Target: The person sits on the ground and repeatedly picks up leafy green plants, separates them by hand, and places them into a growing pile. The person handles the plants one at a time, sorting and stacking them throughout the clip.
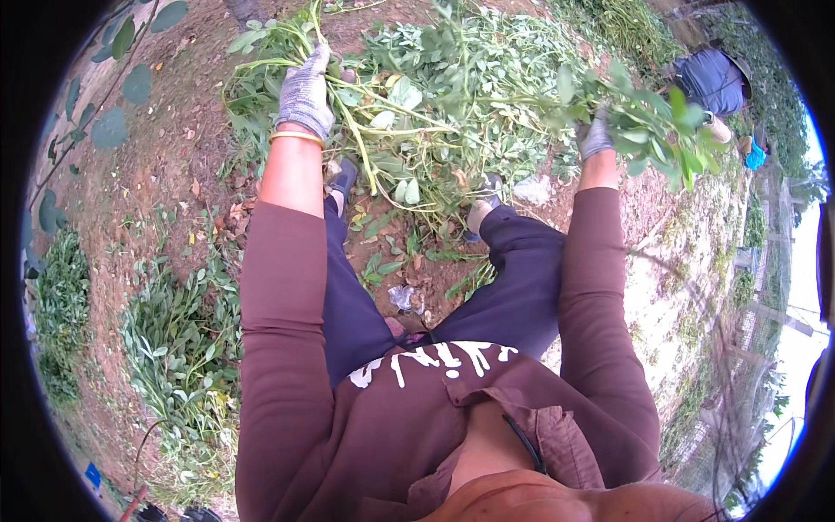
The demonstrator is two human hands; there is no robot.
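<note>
My left hand [306, 94], in a grey-white work glove with a yellow band at the wrist, is closed round leafy green stems [350, 97] that stick out on both sides of it. Further right, my right hand [595, 137], gloved too, grips a bunch of leafy green stalks [665, 126]; its fingers are partly hidden by the leaves. Between and beyond both hands spreads a heap of cut green plants [487, 61] on the soil. Some long pale stems trail down toward my feet.
My shoes [344, 177] stand at the heap's near edge. Another plant pile [187, 348] lies to the left. A person in blue [709, 80] bends down at the far right, near a wire fence [757, 287]. A leafy branch [109, 126] hangs at the upper left.
</note>
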